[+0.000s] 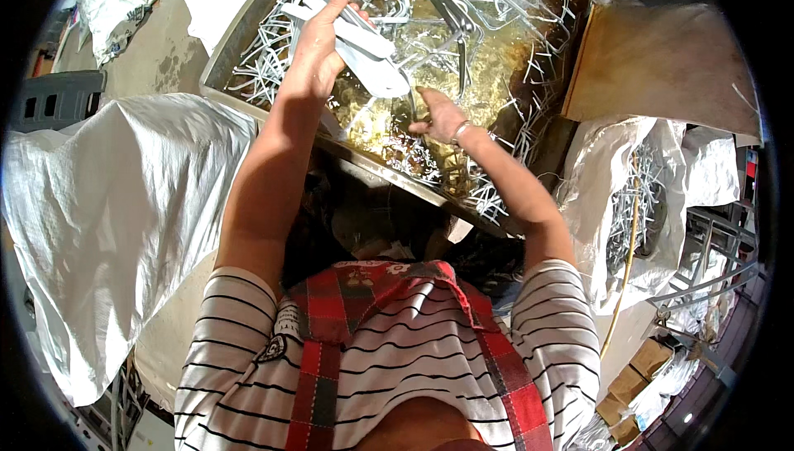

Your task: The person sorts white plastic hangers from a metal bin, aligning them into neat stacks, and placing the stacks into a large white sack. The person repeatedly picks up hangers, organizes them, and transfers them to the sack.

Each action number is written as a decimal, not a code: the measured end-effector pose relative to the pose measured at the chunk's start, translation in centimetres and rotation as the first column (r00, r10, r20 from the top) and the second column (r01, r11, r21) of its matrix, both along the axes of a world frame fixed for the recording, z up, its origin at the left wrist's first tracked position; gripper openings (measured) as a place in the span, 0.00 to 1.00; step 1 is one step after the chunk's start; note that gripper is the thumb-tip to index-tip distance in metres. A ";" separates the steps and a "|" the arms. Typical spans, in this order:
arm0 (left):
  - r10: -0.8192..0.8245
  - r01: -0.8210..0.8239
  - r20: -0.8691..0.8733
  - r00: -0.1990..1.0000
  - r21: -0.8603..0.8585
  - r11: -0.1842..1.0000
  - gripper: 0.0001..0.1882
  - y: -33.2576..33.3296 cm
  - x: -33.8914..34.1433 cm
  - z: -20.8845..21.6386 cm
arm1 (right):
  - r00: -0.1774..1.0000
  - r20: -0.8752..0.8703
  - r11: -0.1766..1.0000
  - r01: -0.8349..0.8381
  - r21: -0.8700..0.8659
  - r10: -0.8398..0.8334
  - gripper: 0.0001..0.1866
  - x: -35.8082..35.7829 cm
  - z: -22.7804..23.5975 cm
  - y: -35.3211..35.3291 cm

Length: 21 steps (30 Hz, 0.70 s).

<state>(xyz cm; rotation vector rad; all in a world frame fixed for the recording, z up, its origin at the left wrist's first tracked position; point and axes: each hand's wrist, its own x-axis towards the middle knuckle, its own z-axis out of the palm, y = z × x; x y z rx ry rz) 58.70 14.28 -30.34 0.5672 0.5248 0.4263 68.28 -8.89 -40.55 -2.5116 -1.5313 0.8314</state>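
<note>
My left hand [324, 44] is closed round a bundle of pale grey plastic pieces [368, 58], raised over the near left part of a wide metal-rimmed tray [397, 180]. The flat, broad ends of the bundle point toward my right hand. Long bent grey frames [442, 9] stretch beyond it across the tray. My right hand [444, 116], with a bracelet at the wrist, reaches in from the right, its thumb and forefinger apart. A thin grey strip hangs just beside those fingertips; whether they touch it, I cannot tell.
Thin grey offcuts [256, 58] lie along the tray's sides, on a shiny yellowish bottom. A brown board [662, 66] adjoins the tray on the right, above an open white sack [591, 203] of similar scraps. White sacking [132, 211] drapes at the left. Cardboard boxes [633, 381] stand lower right.
</note>
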 end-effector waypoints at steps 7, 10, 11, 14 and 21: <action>0.366 -0.375 0.180 0.913 0.019 0.927 0.14 5.2 -2.7 1.5 | 0.996 -0.018 0.995 0.090 0.033 -0.089 0.17 3.1 -2.1 -2.8; 0.478 -0.496 0.228 0.848 0.026 0.868 0.05 6.0 -3.1 2.0 | 0.796 -0.179 0.809 0.587 -0.003 -0.578 0.19 6.7 1.8 -4.2; 0.434 -0.471 0.215 0.875 0.169 0.866 0.06 5.6 -2.8 2.2 | 0.860 -0.055 0.814 0.499 0.297 -0.508 0.20 9.2 -0.1 -5.4; 0.313 -0.304 0.097 0.945 0.617 0.726 0.11 4.0 -2.2 2.0 | 0.938 0.110 0.896 0.273 0.349 -0.329 0.19 9.7 4.9 -3.6; -0.256 0.159 -0.115 0.960 0.974 0.160 0.16 -3.9 -1.1 0.3 | 0.989 -0.039 0.985 -0.141 0.102 0.146 0.16 2.7 19.0 3.1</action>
